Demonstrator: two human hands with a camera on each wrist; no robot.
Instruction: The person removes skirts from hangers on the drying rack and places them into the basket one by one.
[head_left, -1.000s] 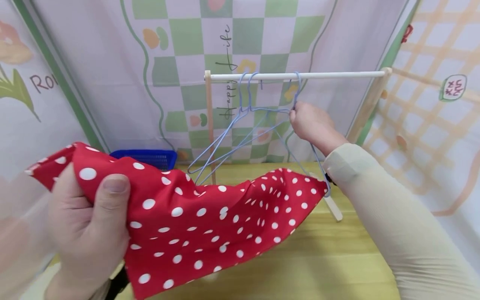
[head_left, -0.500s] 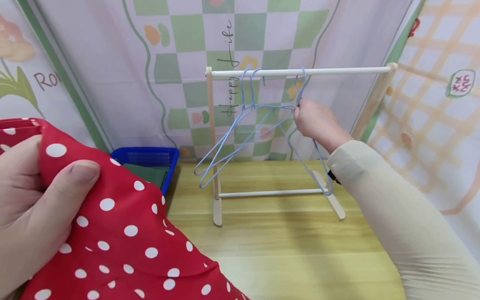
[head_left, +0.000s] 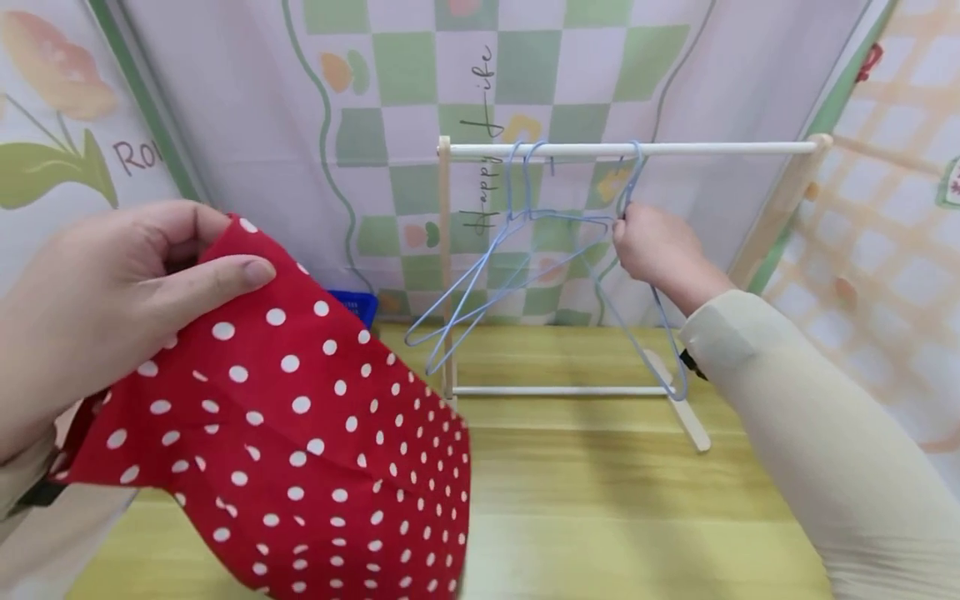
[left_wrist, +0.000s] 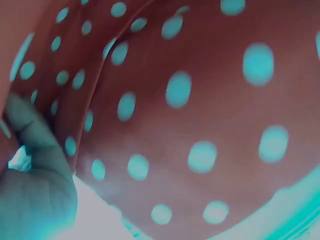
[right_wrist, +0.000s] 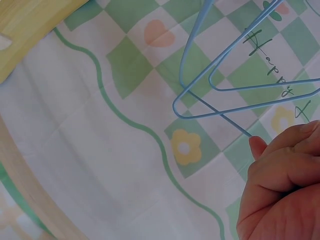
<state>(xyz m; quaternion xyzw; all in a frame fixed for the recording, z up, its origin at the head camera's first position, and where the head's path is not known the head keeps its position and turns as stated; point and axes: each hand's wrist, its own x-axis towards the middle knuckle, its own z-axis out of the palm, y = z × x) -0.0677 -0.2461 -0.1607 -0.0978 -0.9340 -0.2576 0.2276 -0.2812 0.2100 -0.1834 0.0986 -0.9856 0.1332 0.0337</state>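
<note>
In the head view, my left hand (head_left: 142, 292) pinches the upper edge of a red cloth with white polka dots (head_left: 330, 442), thumb in front. The cloth hangs down and spreads to the right; its lower part leaves the frame. In the left wrist view the cloth (left_wrist: 225, 110) fills most of the picture beside my fingers (left_wrist: 42, 150). My right hand (head_left: 660, 242) grips a blue wire hanger (head_left: 667, 342) just below its hook, which is over the rail. The right wrist view shows that hand (right_wrist: 285, 185) curled, its grip partly hidden.
A small clothes rack with a white top rail (head_left: 735, 148) stands on the wood-grain table (head_left: 570, 517). Two more blue hangers (head_left: 527, 187) hang at its left end. Behind the cloth, a blue basket (head_left: 360, 307) is mostly hidden. Patterned curtains (head_left: 585, 75) surround the table.
The cloth, earlier stretched across to the gripped hanger's lower right corner, has swung away left and hangs down. My left hand went left, then back up. My right hand keeps its grip.
</note>
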